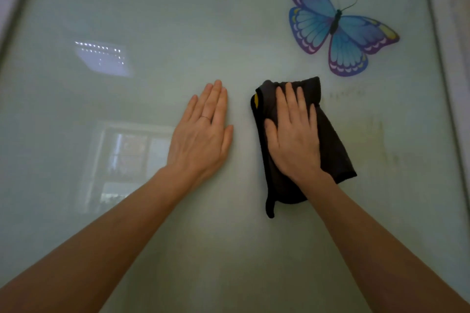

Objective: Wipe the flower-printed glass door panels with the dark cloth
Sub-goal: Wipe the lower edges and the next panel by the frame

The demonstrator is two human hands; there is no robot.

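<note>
frosted glass panel (178, 7) is mid-wipe: flat right hand (292, 134) presses the dark cloth (330, 145); left hand (203, 132) rests flat; smudges (376, 134) remain.

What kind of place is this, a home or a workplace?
Probably a home: a frosted glass door panel with a butterfly print, reflecting a window and a ceiling light.

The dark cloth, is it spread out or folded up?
Folded up. The dark cloth shows doubled layers with a loose tail hanging below, and the right hand presses it on the glass.
</note>
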